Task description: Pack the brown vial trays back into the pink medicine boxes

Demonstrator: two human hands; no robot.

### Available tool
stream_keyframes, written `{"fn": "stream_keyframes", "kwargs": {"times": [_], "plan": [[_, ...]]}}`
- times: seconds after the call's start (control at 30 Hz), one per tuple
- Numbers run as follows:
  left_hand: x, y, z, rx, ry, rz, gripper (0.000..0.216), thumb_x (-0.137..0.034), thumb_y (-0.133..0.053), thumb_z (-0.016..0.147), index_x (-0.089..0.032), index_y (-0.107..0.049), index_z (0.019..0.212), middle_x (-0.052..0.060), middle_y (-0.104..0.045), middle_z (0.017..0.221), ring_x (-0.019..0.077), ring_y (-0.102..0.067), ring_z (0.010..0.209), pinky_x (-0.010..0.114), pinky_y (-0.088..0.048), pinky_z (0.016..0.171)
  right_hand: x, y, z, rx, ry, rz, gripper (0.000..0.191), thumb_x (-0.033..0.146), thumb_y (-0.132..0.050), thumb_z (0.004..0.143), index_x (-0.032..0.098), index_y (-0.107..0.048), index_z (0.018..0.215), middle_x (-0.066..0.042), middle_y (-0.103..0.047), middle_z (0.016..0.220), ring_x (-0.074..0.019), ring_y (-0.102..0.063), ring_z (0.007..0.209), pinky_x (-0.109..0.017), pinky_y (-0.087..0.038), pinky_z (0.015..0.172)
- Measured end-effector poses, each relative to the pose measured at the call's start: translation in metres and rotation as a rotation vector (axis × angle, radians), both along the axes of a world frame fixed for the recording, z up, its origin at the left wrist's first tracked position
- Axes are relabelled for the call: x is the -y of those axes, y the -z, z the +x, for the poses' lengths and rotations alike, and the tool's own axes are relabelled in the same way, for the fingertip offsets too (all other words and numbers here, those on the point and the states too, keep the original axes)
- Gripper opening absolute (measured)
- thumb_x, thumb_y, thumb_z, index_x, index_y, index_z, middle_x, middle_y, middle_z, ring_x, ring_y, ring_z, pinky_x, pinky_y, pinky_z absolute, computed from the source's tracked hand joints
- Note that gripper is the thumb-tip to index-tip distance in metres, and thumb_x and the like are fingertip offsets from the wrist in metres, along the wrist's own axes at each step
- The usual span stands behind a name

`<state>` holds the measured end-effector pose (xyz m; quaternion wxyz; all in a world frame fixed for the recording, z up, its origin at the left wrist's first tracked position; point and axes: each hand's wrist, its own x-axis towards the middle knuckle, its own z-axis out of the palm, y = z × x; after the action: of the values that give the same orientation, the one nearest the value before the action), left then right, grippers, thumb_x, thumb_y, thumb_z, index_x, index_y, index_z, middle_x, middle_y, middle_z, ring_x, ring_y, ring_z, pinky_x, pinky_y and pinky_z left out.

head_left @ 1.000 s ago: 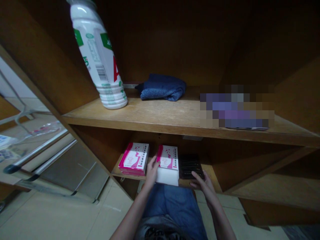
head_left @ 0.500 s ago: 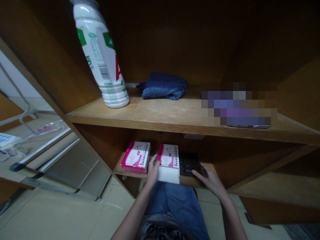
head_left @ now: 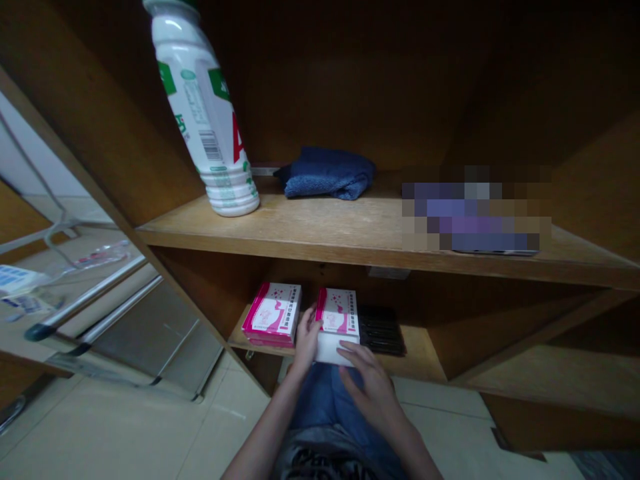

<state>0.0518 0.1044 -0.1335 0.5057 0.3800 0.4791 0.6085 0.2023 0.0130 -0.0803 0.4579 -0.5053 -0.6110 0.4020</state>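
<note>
A pink-and-white medicine box (head_left: 337, 310) lies on the lower shelf with its white end flap (head_left: 333, 348) extended toward me. My left hand (head_left: 306, 339) grips the box along its left side, fingertips at its edge. Over the flap, my right hand (head_left: 369, 381) has its fingers stretched out, the fingertips at the flap's right part; whether they press on it I cannot tell. Right of the box sits a dark tray-like pack (head_left: 383, 330) of slim dark items, its details hard to make out. Matching pink-and-white boxes (head_left: 274, 310) are stacked to the left.
On the upper shelf (head_left: 320, 230) stand a large white bottle (head_left: 207, 127), a folded blue cloth (head_left: 327, 175) and a blurred-out item (head_left: 475, 213) at the right. A metal-framed cart (head_left: 135, 320) is at the left, beside the cabinet.
My right hand has left the dark pack and moved left to the box's white flap. My left hand stays at the box's left side.
</note>
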Motion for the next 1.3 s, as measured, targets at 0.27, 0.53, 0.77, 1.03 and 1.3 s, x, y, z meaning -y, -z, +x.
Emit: {"fn": "stream_keyframes", "kwargs": {"times": [0.27, 0.53, 0.77, 1.03, 1.3], "plan": [[0.0, -0.002, 0.0, -0.002, 0.011, 0.001, 0.035, -0.027, -0.064, 0.068, -0.021, -0.062, 0.103, 0.009, -0.065, 0.114, 0.0258, -0.059, 0.109, 0.041, -0.042, 0.099, -0.042, 0.025, -0.049, 0.322, 0.024, 0.013, 0.028, 0.023, -0.055, 0.08, 0.019, -0.067, 0.105, -0.013, -0.068, 0.108, -0.0309, -0.056, 0.108, -0.043, -0.035, 0.099], [0.001, -0.004, 0.0, -0.007, 0.018, 0.0, 0.036, -0.025, -0.061, 0.069, -0.019, -0.062, 0.105, 0.01, -0.064, 0.116, 0.0254, -0.057, 0.113, 0.039, -0.041, 0.1, -0.055, 0.023, -0.05, 0.545, 0.013, -0.027, 0.028, 0.029, -0.05, 0.085, 0.014, -0.067, 0.102, -0.017, -0.07, 0.099, -0.0314, -0.061, 0.1, -0.046, -0.037, 0.095], [0.005, -0.01, 0.001, -0.049, 0.002, -0.047, 0.039, -0.023, -0.058, 0.071, -0.016, -0.06, 0.109, 0.012, -0.062, 0.122, 0.0229, -0.058, 0.112, 0.034, -0.041, 0.099, -0.011, 0.028, -0.049, 0.842, -0.094, 0.111, 0.055, 0.03, -0.046, 0.088, 0.009, -0.039, 0.139, -0.018, -0.056, 0.128, -0.0332, -0.046, 0.124, -0.051, -0.027, 0.108], [0.003, -0.008, 0.002, -0.03, 0.025, -0.04, 0.044, -0.026, -0.057, 0.07, -0.016, -0.059, 0.112, 0.014, -0.061, 0.123, 0.024, -0.057, 0.114, 0.036, -0.041, 0.099, 0.02, 0.045, -0.036, 0.721, -0.086, 0.191, 0.078, 0.033, -0.052, 0.085, 0.021, -0.008, 0.148, -0.017, -0.047, 0.138, -0.0342, -0.043, 0.127, -0.058, -0.033, 0.105], [0.003, -0.009, 0.001, -0.025, 0.037, -0.04, 0.046, -0.026, -0.057, 0.069, -0.016, -0.059, 0.114, 0.014, -0.062, 0.121, 0.0228, -0.059, 0.109, 0.036, -0.041, 0.098, 0.014, 0.026, -0.031, 0.502, -0.032, 0.19, 0.082, 0.026, -0.05, 0.086, 0.028, 0.007, 0.146, -0.015, -0.042, 0.142, -0.0303, -0.048, 0.125, -0.054, -0.043, 0.098]]}}
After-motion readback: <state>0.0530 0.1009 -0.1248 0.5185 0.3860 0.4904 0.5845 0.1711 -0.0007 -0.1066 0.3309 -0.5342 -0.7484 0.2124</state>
